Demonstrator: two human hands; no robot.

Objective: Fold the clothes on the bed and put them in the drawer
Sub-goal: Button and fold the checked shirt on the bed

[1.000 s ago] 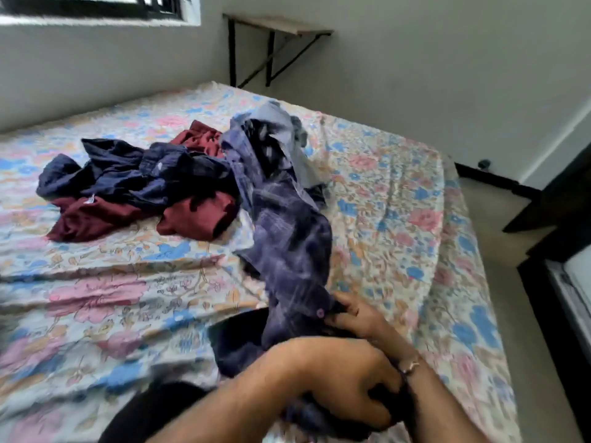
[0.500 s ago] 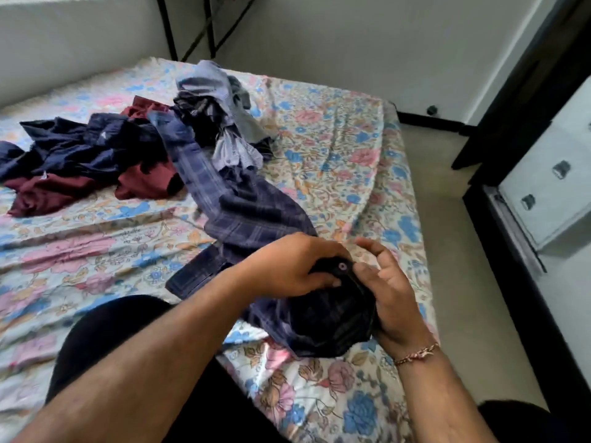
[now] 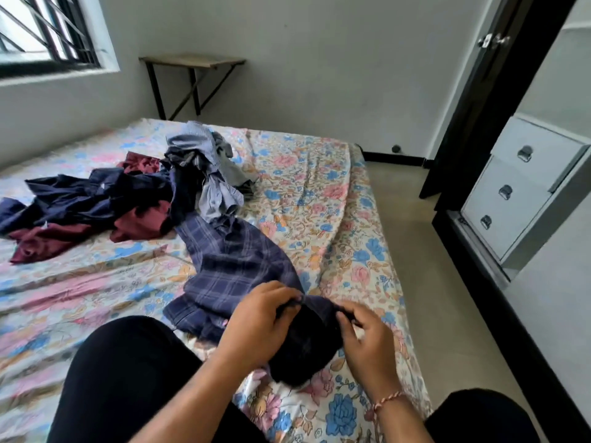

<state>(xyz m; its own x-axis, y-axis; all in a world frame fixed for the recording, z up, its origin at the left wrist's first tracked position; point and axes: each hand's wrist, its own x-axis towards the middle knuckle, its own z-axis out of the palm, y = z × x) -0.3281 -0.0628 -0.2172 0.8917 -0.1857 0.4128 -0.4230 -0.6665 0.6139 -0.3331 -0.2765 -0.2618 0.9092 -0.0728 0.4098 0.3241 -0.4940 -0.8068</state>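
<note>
Your left hand (image 3: 256, 318) and right hand (image 3: 364, 334) pinch near edge of navy plaid cotton shirt (image 3: 236, 270), fingers curled, likely squaring it for folding; shirt trails across floral bedsheet (image 3: 319, 193).

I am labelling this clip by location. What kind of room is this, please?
Most likely a bedroom in a home: a bed with a floral sheet, loose clothes piled on it, and white drawers beside a dark door frame.
</note>
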